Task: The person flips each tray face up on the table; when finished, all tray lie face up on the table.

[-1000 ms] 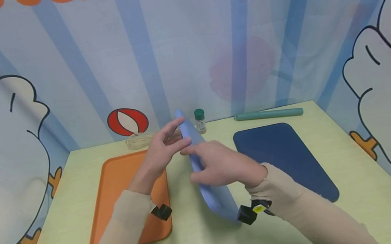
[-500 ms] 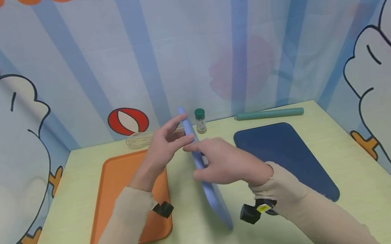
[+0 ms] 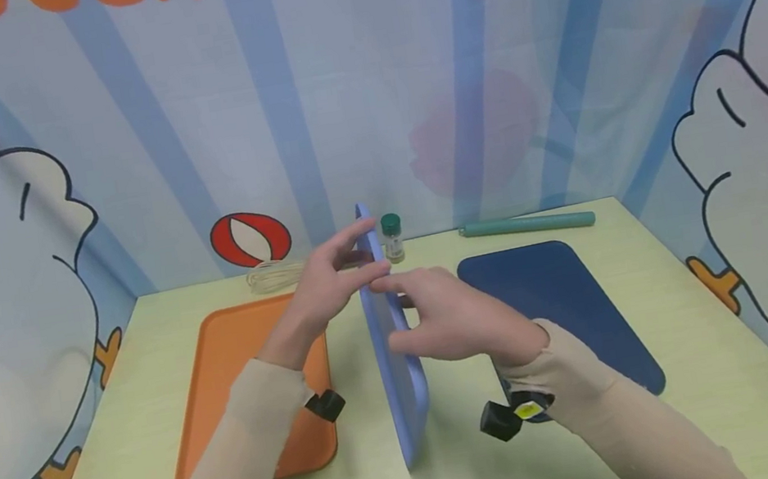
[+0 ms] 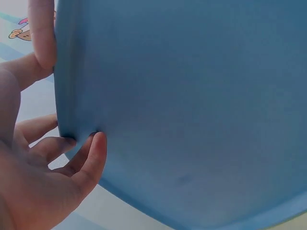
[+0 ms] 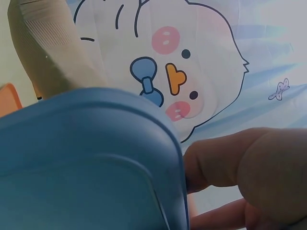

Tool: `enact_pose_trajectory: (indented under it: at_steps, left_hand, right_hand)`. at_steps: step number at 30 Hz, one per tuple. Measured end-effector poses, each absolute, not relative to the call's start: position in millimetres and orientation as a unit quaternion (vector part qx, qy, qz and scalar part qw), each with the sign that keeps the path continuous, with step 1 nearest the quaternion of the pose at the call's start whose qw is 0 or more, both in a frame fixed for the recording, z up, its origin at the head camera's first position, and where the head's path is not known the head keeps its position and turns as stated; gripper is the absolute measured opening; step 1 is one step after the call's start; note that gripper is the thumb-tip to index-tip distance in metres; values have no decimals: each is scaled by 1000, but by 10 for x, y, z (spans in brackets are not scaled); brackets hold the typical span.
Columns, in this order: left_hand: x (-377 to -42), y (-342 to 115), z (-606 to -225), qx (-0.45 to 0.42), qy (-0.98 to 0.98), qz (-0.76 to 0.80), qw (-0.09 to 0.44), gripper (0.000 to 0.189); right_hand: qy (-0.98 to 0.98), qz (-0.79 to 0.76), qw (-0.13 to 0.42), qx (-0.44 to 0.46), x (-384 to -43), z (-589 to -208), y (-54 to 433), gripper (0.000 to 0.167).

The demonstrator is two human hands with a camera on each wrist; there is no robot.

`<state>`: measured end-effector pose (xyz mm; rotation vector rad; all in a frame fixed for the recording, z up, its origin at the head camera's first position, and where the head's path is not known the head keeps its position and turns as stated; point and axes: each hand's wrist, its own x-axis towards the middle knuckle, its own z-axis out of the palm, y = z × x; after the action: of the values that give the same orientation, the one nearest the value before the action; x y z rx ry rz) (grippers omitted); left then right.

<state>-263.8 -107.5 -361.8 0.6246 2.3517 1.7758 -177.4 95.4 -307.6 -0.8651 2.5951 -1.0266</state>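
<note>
A light blue plastic tray (image 3: 390, 371) stands on edge, nearly upright and seen almost end-on, between my two hands at the middle of the table. My left hand (image 3: 324, 286) holds its upper far part; in the left wrist view the thumb lies at the rim and fingertips (image 4: 98, 143) touch the broad face. From the right, my right hand (image 3: 458, 315) grips the upper edge with thumb and fingers. In the right wrist view, a digit presses the outside of the tray's rounded corner (image 5: 144, 115). Some right fingers are hidden behind the tray.
An orange tray (image 3: 248, 326) lies at the left, a dark blue one (image 3: 547, 281) at the right. Along the back are a bundle of pale cord (image 3: 270, 276), a small green-capped jar (image 3: 393, 238) and a green rod (image 3: 527, 225). A printed curtain (image 3: 362, 94) hangs behind.
The light blue tray has turned about its upright axis, its near end swinging left and its other face coming into view. Both hands have shifted slightly right with it.
</note>
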Motion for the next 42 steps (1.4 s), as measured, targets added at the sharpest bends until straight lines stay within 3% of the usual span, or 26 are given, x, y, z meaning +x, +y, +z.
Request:
enact_pose_trajectory:
  at_steps: [17,42]
  left_hand:
    - [-2656,-1009,-3627,228,773,588,72,64]
    - [-2669,-1039,-3686,243,769,590,50,64]
  right_hand:
    - [843,-464,123,-244,-1761,-3232,1079,75]
    - [751,-627,132,-163,-1894,-3460,1273,72]
